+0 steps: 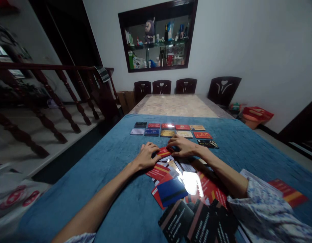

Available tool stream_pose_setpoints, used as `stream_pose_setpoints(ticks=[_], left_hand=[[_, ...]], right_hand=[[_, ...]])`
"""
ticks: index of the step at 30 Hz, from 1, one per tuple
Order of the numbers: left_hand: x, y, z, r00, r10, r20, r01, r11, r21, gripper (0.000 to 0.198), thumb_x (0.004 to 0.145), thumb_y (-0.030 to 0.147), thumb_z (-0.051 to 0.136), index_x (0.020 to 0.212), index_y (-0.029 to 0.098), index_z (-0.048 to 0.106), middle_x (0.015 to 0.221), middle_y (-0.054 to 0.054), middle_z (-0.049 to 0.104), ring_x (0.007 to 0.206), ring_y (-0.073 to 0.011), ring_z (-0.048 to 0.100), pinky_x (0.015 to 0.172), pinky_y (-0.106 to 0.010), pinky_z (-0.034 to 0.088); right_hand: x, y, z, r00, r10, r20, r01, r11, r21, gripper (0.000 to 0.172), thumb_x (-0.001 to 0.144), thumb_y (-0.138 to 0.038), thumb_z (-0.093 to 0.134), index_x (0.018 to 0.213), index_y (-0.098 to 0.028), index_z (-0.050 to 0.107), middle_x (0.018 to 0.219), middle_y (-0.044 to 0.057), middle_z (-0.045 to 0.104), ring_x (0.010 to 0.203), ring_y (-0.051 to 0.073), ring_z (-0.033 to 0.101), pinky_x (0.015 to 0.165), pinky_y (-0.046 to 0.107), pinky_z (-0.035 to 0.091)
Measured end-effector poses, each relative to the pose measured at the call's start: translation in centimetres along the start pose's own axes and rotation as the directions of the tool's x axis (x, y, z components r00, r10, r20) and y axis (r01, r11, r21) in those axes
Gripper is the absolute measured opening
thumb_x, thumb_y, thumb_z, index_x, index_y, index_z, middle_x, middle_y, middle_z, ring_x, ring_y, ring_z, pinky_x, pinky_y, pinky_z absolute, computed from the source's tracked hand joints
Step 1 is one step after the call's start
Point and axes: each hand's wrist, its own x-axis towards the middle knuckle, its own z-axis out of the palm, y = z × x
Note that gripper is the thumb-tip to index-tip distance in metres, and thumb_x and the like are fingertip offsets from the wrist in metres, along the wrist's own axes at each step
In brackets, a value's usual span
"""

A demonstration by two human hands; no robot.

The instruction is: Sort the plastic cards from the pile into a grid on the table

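Note:
My left hand (147,156) has its fingers bent around the left end of a red card (164,153) with a yellow stripe. At the card's other end, the thumb and fingers of my right hand (183,146) close in on it. Under and in front of both hands spreads a loose heap of cards: a blue card (171,191), a striped red card (159,171) and several black cards (176,219). Glare hides part of the heap. Beyond my hands, small card stacks lie in rows, among them a gold stack (167,133) and a black stack (208,144).
A blue cloth (100,168) covers the near part of the table; its far part shows a marbled top (171,104). A red card (289,192) lies by my right sleeve. Chairs (161,87) stand behind the table. White plastic bags (16,199) are at the lower left.

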Motion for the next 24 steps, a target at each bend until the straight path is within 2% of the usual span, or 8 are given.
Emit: stream_pose_setpoints(ticks=[6,12,15,19,24], left_hand=[[-0.3,-0.7,0.4,0.978,0.200,-0.057,-0.194,0.977,0.091,0.022,0.097,0.030,0.054,0.107,0.019,0.070,0.109,-0.008,0.072,0.107,-0.0224,0.057,0.092,-0.040,0.040],[-0.2,-1.7,0.7,0.953,0.277,-0.126,-0.259,0.955,0.143,0.026,0.100,0.024,0.044,0.105,0.017,0.069,0.098,-0.008,0.073,0.099,-0.0211,0.060,0.087,-0.037,0.041],[-0.2,-2.2,0.8,0.955,0.239,-0.176,-0.226,0.970,0.088,0.028,0.101,0.022,0.042,0.102,0.016,0.069,0.094,-0.008,0.073,0.095,-0.0203,0.061,0.085,-0.036,0.042],[0.0,-2.6,1.1,0.960,0.102,-0.260,-0.112,0.993,-0.023,0.026,0.099,0.020,0.044,0.094,0.017,0.070,0.087,-0.006,0.071,0.086,-0.0183,0.061,0.082,-0.033,0.046],[0.3,-2.7,1.5,0.932,-0.008,-0.363,-0.042,0.991,-0.129,0.024,0.098,0.021,0.047,0.089,0.018,0.070,0.085,-0.005,0.071,0.080,-0.0165,0.063,0.079,-0.029,0.049]], right_hand=[[0.0,0.1,0.0,0.999,-0.035,-0.001,0.035,0.999,0.013,0.027,0.076,-0.031,0.071,0.100,-0.017,0.074,0.106,0.010,0.069,0.098,0.026,0.056,0.092,0.040,0.040],[0.1,0.4,0.1,0.997,-0.036,-0.071,0.040,0.998,0.053,0.024,0.080,-0.021,0.064,0.100,-0.019,0.076,0.094,0.008,0.073,0.091,0.023,0.059,0.087,0.036,0.043],[0.2,0.4,0.2,0.993,-0.026,-0.113,0.034,0.997,0.067,0.024,0.082,-0.017,0.059,0.098,-0.019,0.077,0.091,0.008,0.074,0.088,0.022,0.060,0.085,0.035,0.044],[0.4,0.1,0.3,0.987,0.016,-0.158,-0.004,0.997,0.079,0.021,0.087,-0.018,0.056,0.095,-0.018,0.076,0.088,0.009,0.073,0.086,0.022,0.059,0.079,0.033,0.044],[0.6,-0.2,0.8,0.965,0.115,-0.235,-0.098,0.992,0.083,0.017,0.088,-0.020,0.057,0.092,-0.018,0.074,0.088,0.008,0.068,0.082,0.019,0.059,0.073,0.028,0.043]])
